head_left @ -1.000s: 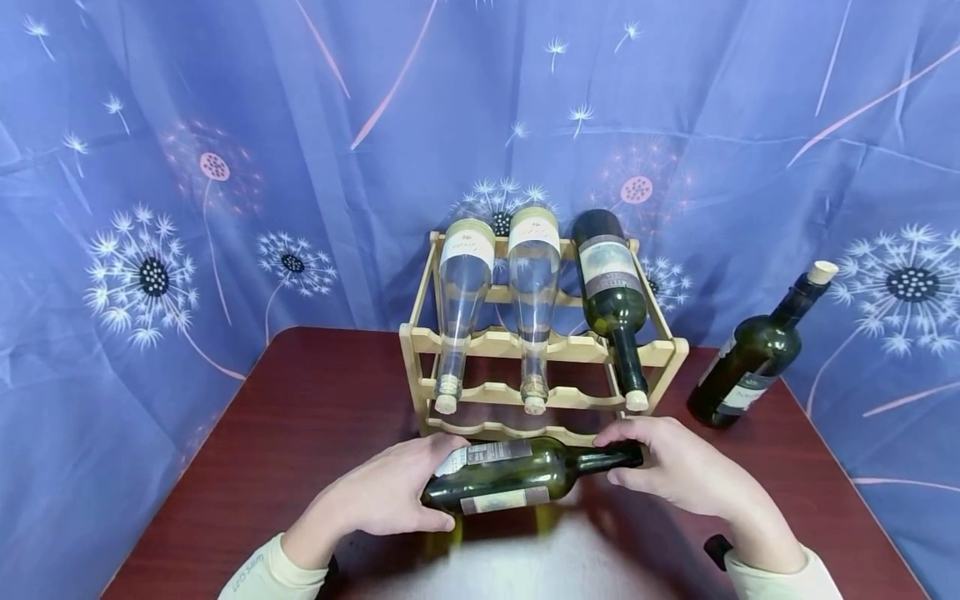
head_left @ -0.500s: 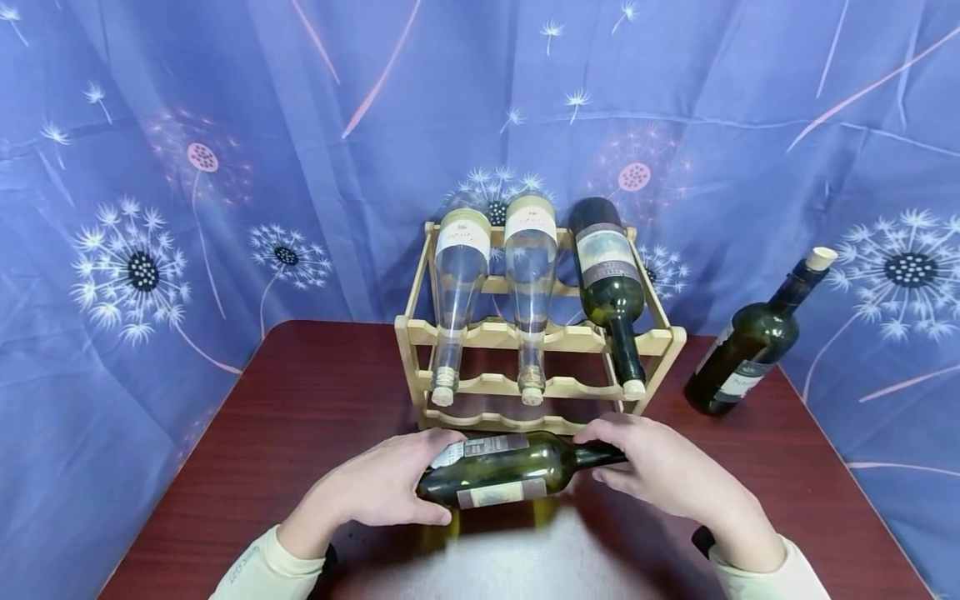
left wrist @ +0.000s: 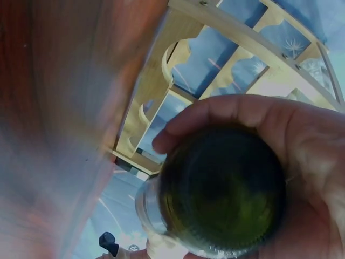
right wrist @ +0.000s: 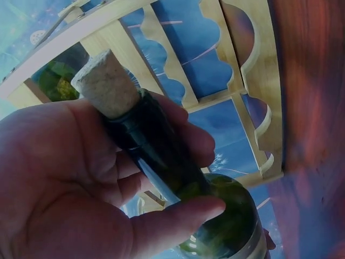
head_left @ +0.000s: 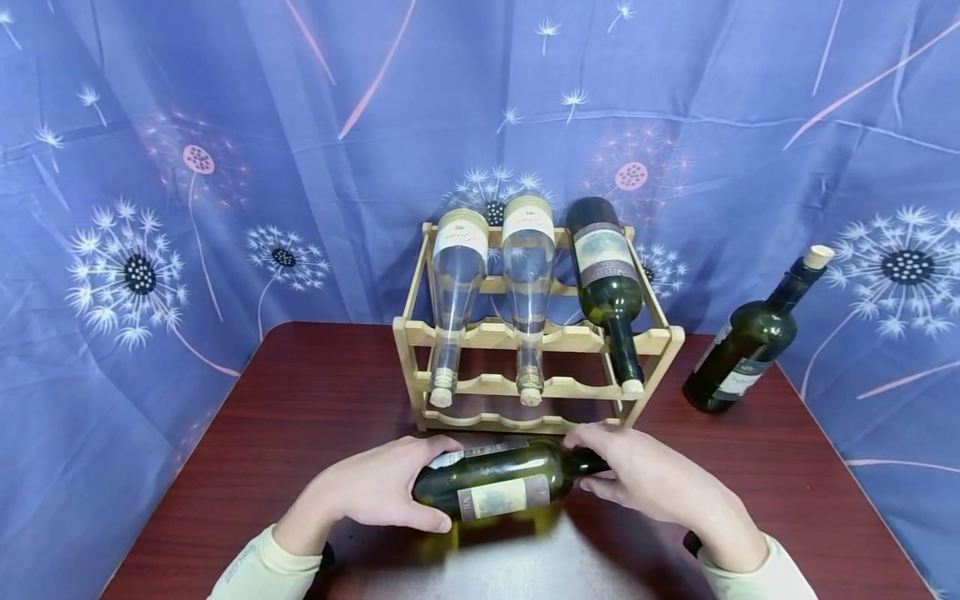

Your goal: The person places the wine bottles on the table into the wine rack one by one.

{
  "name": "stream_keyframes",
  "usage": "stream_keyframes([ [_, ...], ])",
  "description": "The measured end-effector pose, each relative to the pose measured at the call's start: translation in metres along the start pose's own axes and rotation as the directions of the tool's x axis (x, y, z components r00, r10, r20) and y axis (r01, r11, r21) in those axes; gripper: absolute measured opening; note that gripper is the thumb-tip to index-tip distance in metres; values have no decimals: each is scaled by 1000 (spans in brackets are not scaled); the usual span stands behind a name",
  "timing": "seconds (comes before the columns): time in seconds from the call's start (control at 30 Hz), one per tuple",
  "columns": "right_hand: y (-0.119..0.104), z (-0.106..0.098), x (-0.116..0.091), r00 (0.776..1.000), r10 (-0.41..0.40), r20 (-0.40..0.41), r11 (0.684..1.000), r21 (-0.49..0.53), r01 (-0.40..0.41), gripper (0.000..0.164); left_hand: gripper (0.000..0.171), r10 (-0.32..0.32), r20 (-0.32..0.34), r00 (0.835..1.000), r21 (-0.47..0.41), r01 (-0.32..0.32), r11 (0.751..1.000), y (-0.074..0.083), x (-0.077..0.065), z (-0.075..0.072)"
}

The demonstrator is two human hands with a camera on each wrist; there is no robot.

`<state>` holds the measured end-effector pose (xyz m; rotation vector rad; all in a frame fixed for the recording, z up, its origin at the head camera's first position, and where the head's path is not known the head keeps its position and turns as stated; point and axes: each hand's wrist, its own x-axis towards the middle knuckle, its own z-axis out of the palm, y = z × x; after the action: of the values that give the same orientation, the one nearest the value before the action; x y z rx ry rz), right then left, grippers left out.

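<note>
At the near side of the table point(head_left: 322, 387), wears pale sleeves point(head_left: 266, 562) and holds a green wine bottle point(head_left: 495, 483) on its side, in front of a wooden wine rack point(head_left: 491, 337). Wraps the left-hand grip point(head_left: 375, 487) round the base end and the right-hand grip point(head_left: 648, 471) round the neck, with a cork point(right wrist: 106, 83) in its mouth. Faces, just beyond, the rack's top tier, bearing two clear corked bottles point(head_left: 528, 267) and a dark green corked bottle point(head_left: 611, 293) side by side. Has another corked green bottle point(head_left: 752, 337) upright to the rack's right, and a blue dandelion-print curtain point(head_left: 375, 192) behind.
</note>
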<state>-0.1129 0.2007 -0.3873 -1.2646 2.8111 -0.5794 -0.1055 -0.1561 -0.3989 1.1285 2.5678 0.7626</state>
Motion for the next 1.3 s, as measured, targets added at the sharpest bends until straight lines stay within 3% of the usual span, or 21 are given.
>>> stream_keyframes([
  [0.33,-2,2,-1,996,40,77,998,46,-44,34,64,25,42,999,-56,-22,998,-4,-2,0],
  [0.83,-4,2,-4,988,17,151,998,57,-26,34,56,42,88,995,-141,-29,990,-6,-3,0],
  [1.1,-1,-1,-4,980,32,198,996,81,-49,40,62,9,50,999,-106,-3,994,-7,-4,-3],
  [1.3,3,-3,-5,978,-5,211,994,104,-17,38,69,-16,40,999,-107,20,994,-7,-6,-6],
])
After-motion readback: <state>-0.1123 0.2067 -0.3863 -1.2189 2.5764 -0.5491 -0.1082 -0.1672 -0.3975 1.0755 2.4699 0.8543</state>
